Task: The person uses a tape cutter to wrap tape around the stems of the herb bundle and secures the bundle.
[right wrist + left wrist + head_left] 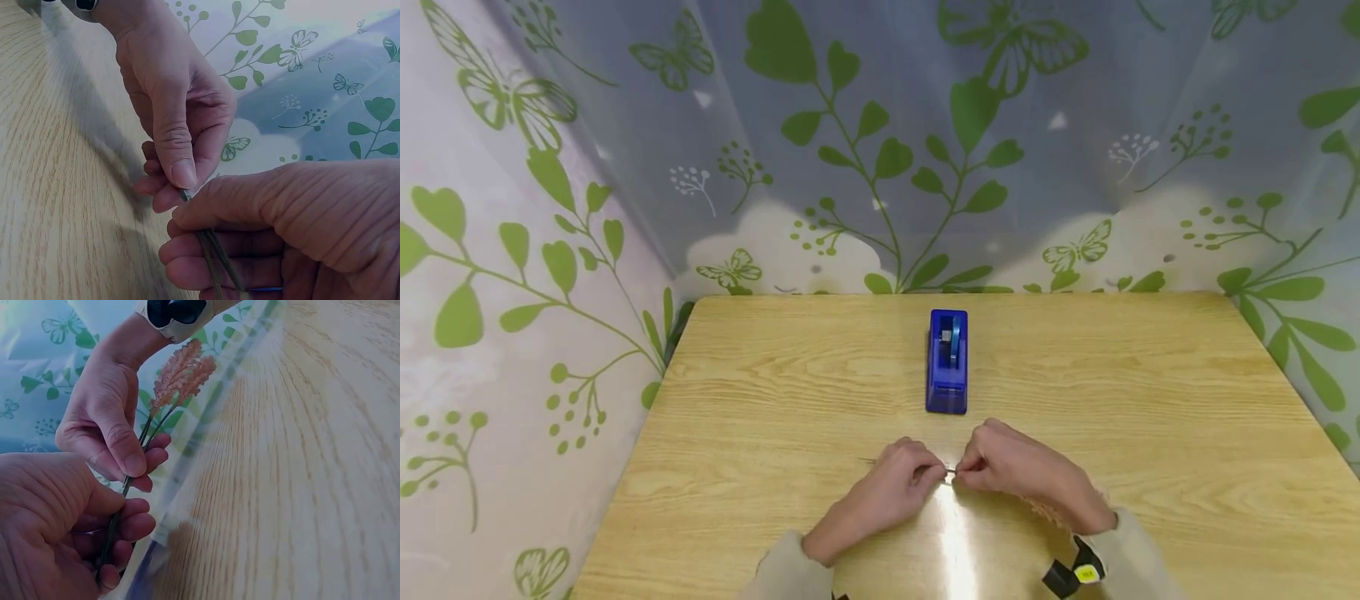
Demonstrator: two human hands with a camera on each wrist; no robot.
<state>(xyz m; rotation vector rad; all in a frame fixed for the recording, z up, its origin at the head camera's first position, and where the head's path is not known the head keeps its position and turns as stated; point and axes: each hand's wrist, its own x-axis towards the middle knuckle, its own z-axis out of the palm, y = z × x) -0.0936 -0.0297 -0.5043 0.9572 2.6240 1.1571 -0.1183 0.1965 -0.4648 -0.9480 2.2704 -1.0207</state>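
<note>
Item: two thin dark-green stems (128, 484) topped with fuzzy orange-pink flower spikes (181, 372), held together low over the light wood-grain desk (760, 400), near its front edge and midway across.

Left hand (897, 487): fingers curled round the lower length of the stems, thumb laid along them; in the left wrist view the stems pass out of this fist (56, 531) and run upward.

Right hand (1011, 467): thumb and forefinger pinch the stems just beside the left hand's grip, the two hands touching at the fingertips. In the left wrist view the flower spikes stand out beyond the right hand (109, 425), next to its wrist. In the right wrist view the stems (212, 253) cross the right hand's curled fingers (275, 231) and vanish under the left hand's thumb (175, 144).

A short silvery glint shows between the two hands in the head view; what it is cannot be told.

Also on the desk: a blue plastic tape dispenser (947, 361), standing behind the hands, well apart from them, lengthwise toward the person.

Surround: pale curtains printed with green leaves and butterflies (880, 150), hanging behind and at both sides of the desk.

Sleeves: light-coloured cuffs on both wrists; a black strap with a yellow tag (1078, 573) on the right wrist.
</note>
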